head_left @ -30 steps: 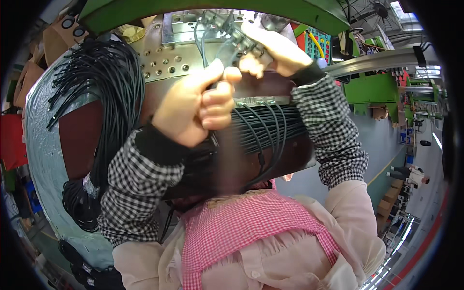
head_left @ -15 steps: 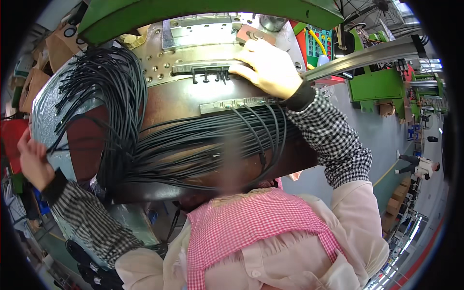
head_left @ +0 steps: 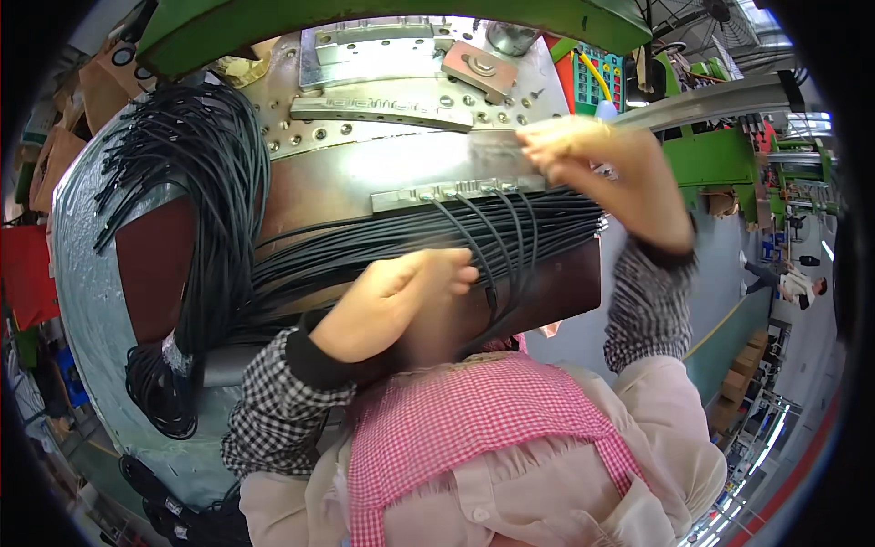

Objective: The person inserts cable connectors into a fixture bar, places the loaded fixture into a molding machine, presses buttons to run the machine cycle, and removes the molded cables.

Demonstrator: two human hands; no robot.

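My left hand (head_left: 396, 296) is above the near side of a spread of black cables (head_left: 355, 242), its fingers curled together; whether anything is in them is hidden. Motion smears my right hand (head_left: 592, 155), raised past the right end of a slotted metal bar (head_left: 415, 198). Several cables run from that bar and loop down toward me. Farther back, a second slotted metal bar (head_left: 383, 113) lies on the drilled metal plate (head_left: 296, 137). A blurred greyish patch shows beside my right fingertips; I cannot make out what it is.
A thick bundle of black cables (head_left: 214, 173) arches at the left, with a coil of cable (head_left: 164, 397) below it. A green machine beam (head_left: 392, 20) spans the far side. A copper-coloured block (head_left: 480, 71) sits on the plate. At right, a person (head_left: 791, 278) is in the distance.
My left hand has come from the far left to the middle. My right hand has lifted off the bar, moving right and nearer. The strip with black pieces is gone from there.
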